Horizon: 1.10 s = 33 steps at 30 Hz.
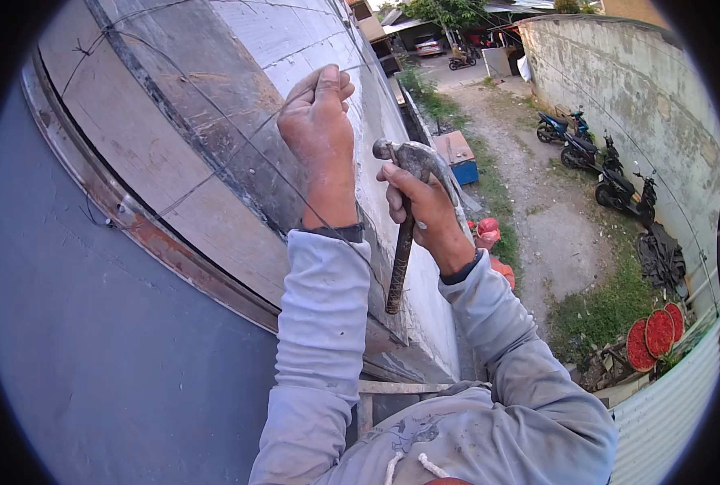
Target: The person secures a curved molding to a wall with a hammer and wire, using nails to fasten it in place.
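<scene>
I've L hand [318, 121] curled closed, pinching wire [214, 173] over curved board [166, 158], left side; R hand [434, 212] wraps claw hammer [416, 158] nr its head. Wire-handling now; any pull needs firm pinch.

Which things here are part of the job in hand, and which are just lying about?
Seemingly part of the job:
- hammer, in the right hand
- thin wire, pinched in the left hand
- boards that the wire crosses

Seemingly just about:
- parked motorbikes
- blue box
- round red things on the ground
- dark heap by the wall
</scene>
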Motion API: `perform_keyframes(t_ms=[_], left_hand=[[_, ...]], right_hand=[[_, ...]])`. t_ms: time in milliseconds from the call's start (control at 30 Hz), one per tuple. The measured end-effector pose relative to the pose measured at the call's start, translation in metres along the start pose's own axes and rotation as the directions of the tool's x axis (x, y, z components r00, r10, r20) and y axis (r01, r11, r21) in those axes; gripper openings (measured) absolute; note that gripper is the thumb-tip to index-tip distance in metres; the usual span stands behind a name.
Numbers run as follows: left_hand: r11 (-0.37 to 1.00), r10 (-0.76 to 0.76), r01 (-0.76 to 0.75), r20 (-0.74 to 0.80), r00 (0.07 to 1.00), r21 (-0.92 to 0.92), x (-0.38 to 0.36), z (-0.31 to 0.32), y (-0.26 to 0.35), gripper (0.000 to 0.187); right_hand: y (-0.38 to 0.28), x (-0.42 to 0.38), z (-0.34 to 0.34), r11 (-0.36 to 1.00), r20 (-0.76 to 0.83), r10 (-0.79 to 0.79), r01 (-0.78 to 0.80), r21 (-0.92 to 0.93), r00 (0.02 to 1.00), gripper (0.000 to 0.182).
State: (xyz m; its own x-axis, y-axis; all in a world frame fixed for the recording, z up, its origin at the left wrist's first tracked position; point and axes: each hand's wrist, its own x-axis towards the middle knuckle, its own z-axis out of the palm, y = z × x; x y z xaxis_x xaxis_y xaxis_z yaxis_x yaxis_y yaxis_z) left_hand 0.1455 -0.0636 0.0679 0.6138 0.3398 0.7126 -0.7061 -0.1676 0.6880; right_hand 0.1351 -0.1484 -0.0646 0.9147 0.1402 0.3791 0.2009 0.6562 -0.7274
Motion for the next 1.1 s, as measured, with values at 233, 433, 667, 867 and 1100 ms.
perform_keyframes(t_ms=[233,433,667,867,1100], left_hand=[[0.961,0.224,-0.229,0.047,0.973,0.156,0.007,0.009,0.019,0.025],[0.948,0.315,-0.318,-0.252,0.915,0.030,0.081,0.038,0.021,0.018],[0.916,0.377,-0.299,-0.322,0.868,0.267,0.130,0.031,-0.010,0.022],[0.848,0.265,-0.057,-0.329,0.907,0.527,0.133,0.025,-0.042,0.025],[0.772,0.143,0.148,-0.395,0.907,0.618,0.136,0.017,-0.046,0.027]], right_hand=[[0.010,0.008,-0.017,0.991,0.029,0.133,-0.133,0.022,0.991,0.035],[0.051,0.004,-0.036,0.989,-0.053,0.132,-0.127,0.078,0.990,0.031],[0.090,-0.036,-0.064,0.954,0.021,0.272,-0.266,-0.136,0.962,0.030],[0.111,-0.069,-0.087,0.914,-0.018,0.356,-0.352,-0.200,0.934,0.042],[0.117,-0.100,-0.118,0.901,-0.165,0.377,-0.402,-0.164,0.911,0.031]])
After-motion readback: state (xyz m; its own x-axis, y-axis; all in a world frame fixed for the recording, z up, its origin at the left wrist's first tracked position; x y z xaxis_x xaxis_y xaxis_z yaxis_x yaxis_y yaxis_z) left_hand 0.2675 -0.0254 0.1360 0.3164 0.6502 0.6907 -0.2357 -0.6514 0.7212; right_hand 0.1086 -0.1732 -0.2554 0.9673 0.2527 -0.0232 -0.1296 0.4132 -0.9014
